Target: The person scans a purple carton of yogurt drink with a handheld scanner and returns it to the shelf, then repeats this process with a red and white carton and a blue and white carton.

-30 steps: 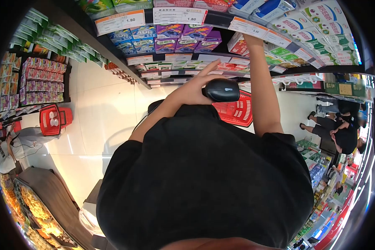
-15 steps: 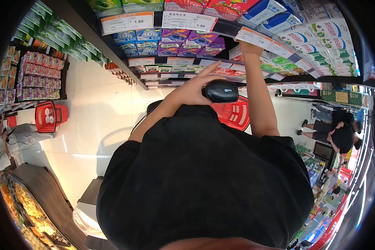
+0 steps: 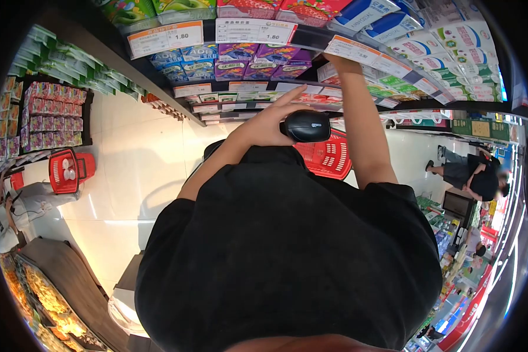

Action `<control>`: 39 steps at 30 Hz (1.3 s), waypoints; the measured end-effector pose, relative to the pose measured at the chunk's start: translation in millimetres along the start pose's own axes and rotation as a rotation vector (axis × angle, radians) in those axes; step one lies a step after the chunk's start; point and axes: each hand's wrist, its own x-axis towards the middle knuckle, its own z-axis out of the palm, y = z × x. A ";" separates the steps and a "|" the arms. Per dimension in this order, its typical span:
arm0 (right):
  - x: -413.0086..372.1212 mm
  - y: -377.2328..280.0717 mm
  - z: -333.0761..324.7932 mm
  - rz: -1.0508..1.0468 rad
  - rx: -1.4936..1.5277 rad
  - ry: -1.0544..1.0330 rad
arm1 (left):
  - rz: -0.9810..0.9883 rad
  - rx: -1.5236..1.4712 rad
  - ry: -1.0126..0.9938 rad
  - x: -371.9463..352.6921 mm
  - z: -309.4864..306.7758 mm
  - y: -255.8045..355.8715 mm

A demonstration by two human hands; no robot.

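Note:
My left hand [image 3: 271, 125] is wrapped round a black handheld barcode scanner [image 3: 308, 126], with one finger stretched out toward the shelf's price labels. The scanner's rounded top faces up toward me. My right arm reaches into the shelf beside the purple drink cartons [image 3: 258, 61]. Only the back part of my right hand [image 3: 344, 63] shows; its fingers are hidden behind the price label strip [image 3: 364, 53]. White and green cartons [image 3: 396, 84] sit to the right of that wrist.
A red shopping basket [image 3: 328, 155] is below my hands. Blue cartons [image 3: 182, 63] stand on the shelf at the left, and white packs [image 3: 422, 53] on the right. Another red basket [image 3: 64, 176] is near a person at the far left. A person [image 3: 481, 176] stands at the right.
My right hand has gone slightly farther up and into the shelf, so less of it shows. The left hand keeps its hold on the scanner. The view has shifted a little.

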 end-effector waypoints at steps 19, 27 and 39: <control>-0.2 77.1 6.3 -0.077 0.186 0.063 | 0.000 0.036 0.064 -14.6 -18.9 0.7; -17.9 74.2 -4.3 -0.079 0.238 0.100 | 0.002 0.056 0.063 -5.9 -34.3 1.4; -46.1 98.0 27.5 0.058 0.193 0.083 | 0.011 0.062 -0.048 17.9 -36.8 -11.5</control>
